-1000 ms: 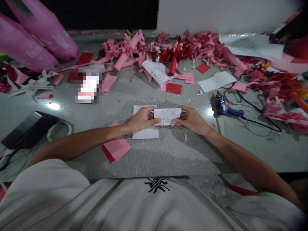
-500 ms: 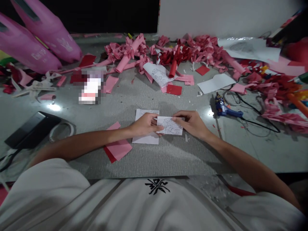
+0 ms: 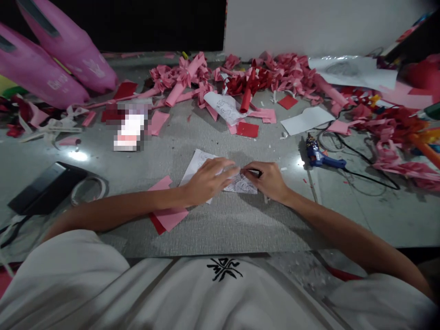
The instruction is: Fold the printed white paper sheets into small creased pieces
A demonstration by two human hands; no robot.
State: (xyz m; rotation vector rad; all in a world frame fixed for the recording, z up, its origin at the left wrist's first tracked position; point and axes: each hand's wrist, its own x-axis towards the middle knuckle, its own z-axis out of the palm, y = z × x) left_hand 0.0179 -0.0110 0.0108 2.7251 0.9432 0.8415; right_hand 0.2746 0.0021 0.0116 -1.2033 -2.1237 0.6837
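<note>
My left hand lies on a small white paper with a line drawing, its fingers stretched over the paper's top edge. My right hand pinches the same paper at its upper right edge, fingers pressed together. Under both sits a second white sheet, tilted, on the grey mat. Pink and red paper squares lie just left of my left forearm.
A blue glue gun with a black cord lies to the right. Heaps of pink and red paper scraps cover the far side. Pink bags sit far left, a black case and a tape ring near left.
The drawn paper went from held up between both hands to pressed down on the mat. My left hand spread over it and the sheet beneath turned askew.
</note>
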